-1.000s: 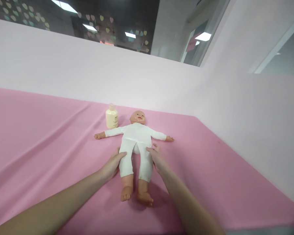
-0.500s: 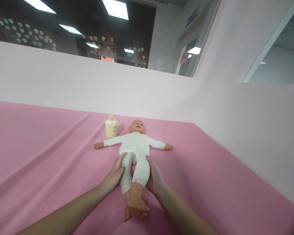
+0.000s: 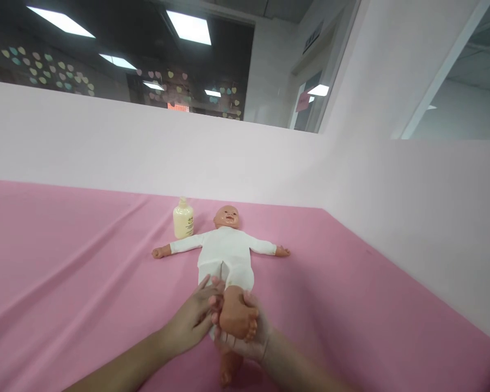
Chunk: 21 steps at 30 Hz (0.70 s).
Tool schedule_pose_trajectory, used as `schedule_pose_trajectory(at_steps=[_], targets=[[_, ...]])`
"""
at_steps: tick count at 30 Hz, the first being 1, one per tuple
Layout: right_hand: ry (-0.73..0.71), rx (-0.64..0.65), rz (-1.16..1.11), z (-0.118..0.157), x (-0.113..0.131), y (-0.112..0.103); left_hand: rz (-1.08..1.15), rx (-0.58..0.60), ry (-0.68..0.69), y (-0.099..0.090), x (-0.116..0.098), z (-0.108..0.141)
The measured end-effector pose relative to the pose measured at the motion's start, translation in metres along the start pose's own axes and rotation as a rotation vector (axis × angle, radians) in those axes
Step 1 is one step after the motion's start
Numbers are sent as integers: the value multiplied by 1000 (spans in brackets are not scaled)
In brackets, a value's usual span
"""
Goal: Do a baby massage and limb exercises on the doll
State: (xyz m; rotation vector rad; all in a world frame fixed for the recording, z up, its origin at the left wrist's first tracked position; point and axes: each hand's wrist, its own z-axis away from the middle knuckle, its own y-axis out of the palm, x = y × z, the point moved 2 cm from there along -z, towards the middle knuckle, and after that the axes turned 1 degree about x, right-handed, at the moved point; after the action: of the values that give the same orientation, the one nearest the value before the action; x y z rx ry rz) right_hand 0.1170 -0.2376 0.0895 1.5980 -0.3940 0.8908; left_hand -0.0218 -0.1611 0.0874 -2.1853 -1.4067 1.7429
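Observation:
A baby doll in a white suit lies on its back with arms spread and its feet toward me. My right hand is wrapped from below around one leg at the ankle, holding it raised with the bare foot facing me. My left hand lies against the inner side of that leg, its fingers stretched out and partly overlapping my right fingertips. The doll's other leg stays low, partly hidden behind my hands, its foot showing below them. By the doll's head stands a pale yellow pump bottle.
Pink sheeting with some creases covers the surface under the doll. A white wall runs along the back and meets another wall at the right. Above the back wall is a window with heart stickers.
Both hands have moved from the doll's thighs to its lower leg. One leg has been lifted and bent, its foot rising off the surface in my right hand.

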Motion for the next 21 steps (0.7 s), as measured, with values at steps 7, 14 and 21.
schedule_pose_trajectory(at_steps=[7, 14, 21], targets=[[-7, 106, -193, 1, 6, 9, -134, 79, 114, 3, 6, 2], [-33, 67, -380, -7, 7, -2, -319, -22, 187, 0, 20, 6], [108, -38, -402, -7, 1, -14, -338, -64, 275, -1, 14, 6]])
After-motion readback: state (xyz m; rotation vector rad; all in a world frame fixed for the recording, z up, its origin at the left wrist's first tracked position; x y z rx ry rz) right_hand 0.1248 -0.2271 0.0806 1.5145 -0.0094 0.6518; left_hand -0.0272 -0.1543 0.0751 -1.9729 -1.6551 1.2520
